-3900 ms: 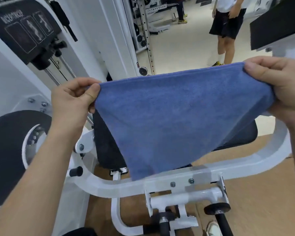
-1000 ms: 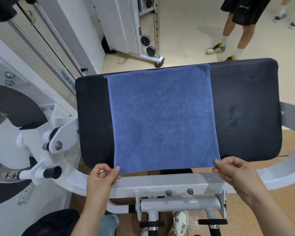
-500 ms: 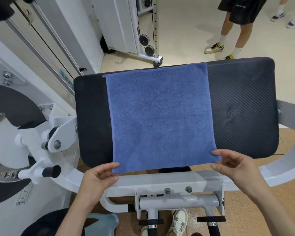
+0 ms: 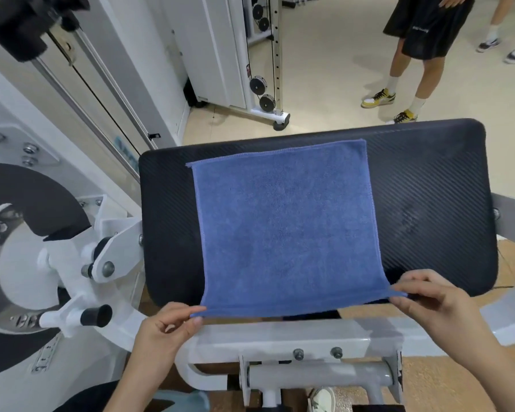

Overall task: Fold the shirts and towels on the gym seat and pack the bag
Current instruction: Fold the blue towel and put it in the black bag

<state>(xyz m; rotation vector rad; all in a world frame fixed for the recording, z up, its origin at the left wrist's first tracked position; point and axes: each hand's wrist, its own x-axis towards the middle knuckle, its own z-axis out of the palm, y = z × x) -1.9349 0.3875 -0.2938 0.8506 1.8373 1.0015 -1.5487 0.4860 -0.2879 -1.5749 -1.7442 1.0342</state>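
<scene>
- The left hand [image 4: 164, 328] pinches the blue towel [image 4: 283, 230] at its near-left corner; the right hand [image 4: 425, 301] pinches the near-right.
- Soft, light, floppy on the bench [image 4: 428, 203]: the corners seem the best hold.

Gym, padded machine seat [image 4: 428, 203], cable pulley tower [image 4: 262, 84]

Blue towel [image 4: 286, 230]; black seat [image 4: 428, 203], seemingly diagonal-ribbed

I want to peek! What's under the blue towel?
The black seat lies under the towel. The seat's covered middle cannot be seen.
</scene>
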